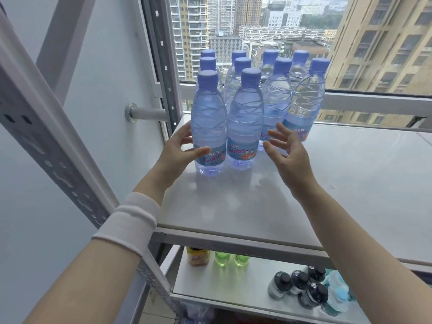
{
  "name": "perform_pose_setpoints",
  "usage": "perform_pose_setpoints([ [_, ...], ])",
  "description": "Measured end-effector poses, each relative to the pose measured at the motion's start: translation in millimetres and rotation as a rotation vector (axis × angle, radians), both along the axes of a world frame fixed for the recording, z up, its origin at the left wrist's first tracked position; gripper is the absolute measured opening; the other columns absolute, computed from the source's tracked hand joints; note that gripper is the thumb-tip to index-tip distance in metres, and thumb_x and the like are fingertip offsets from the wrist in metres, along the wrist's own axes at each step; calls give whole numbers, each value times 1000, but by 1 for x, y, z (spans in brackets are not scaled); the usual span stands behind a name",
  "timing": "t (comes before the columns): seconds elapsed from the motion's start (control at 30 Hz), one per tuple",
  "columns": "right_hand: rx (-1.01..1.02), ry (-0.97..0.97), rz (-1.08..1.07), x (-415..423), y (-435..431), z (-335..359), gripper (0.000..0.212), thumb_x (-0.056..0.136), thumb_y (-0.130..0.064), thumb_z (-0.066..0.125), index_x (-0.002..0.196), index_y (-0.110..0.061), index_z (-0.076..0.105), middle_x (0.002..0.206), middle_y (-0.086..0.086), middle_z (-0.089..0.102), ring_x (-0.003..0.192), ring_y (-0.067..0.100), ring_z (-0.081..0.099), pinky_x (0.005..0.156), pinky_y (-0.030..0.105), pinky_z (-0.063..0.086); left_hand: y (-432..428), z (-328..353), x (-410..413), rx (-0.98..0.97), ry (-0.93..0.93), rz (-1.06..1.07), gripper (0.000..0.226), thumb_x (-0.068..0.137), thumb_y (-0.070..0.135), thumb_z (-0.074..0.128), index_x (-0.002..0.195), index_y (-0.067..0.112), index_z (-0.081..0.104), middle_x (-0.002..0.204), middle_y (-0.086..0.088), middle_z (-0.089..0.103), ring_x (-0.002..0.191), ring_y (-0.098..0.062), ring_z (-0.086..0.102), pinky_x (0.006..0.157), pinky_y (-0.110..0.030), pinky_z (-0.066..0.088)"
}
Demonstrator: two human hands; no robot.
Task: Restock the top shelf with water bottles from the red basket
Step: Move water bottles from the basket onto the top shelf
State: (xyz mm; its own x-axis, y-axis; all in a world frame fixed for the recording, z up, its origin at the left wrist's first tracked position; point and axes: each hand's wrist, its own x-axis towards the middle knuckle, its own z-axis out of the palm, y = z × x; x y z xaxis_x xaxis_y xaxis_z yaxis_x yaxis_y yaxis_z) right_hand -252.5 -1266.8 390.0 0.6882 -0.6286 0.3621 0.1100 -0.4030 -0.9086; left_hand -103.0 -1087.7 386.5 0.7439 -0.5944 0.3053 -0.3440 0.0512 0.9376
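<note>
Tall buildings are showing through the window (304, 31) behind the white top shelf (350, 183).
Water bottles (275, 94) are standing bunched at its left, with wide shelf stretching right and to the front edge. The left hand (175, 153) is gripping the front left bottle (208, 122); the right hand (292, 160) is hovering spread beside them.

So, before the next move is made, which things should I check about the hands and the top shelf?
1. Left hand holds the front-left bottle: ok.
2. Right hand open, holding nothing: ok.
3. All water bottles upright, caps on: ok.
4. Bare room on the top shelf to the right: ok.
5. Red basket within reach: cannot tell, out of view.
</note>
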Motion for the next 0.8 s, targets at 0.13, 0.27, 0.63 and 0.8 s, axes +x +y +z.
perform_pose_setpoints([
  [0.13, 3, -1, -1, -2, 3, -1, 52, 89, -14, 59, 136, -11, 38, 117, -2, 54, 106, 12, 53, 78, 2, 44, 1, -2, 6, 15, -72, 20, 60, 78, 16, 71, 132, 23, 47, 117, 4, 60, 101, -8, 57, 85, -15, 48],
  [0.27, -10, -4, -6, -3, 5, 0, 51, 89, -15, 58, 136, -12, 38, 116, -3, 54, 107, 13, 54, 78, 1, 44, 0, -3, 4, 19, -81, 21, 56, 85, 10, 64, 136, 18, 41, 129, -4, 56, 113, -18, 55, 98, -30, 47],
  [0.63, -7, 0, -22, -8, 6, 2, 50, 90, -15, 57, 136, -13, 39, 119, -1, 55, 107, 13, 54, 79, 1, 43, -13, -4, -15, 72, -95, 184, 71, 75, 7, 75, 136, 12, 37, 117, 0, 49, 98, -10, 49, 66, 2, 41],
  [0.8, 6, 28, -28, -10, 4, -1, 50, 90, -15, 57, 136, -12, 39, 118, -3, 55, 107, 13, 53, 75, -1, 43, -15, -5, -14, 91, -96, 182, 72, 76, 8, 74, 137, 13, 36, 118, -1, 49, 103, -14, 49, 66, 3, 41],
])
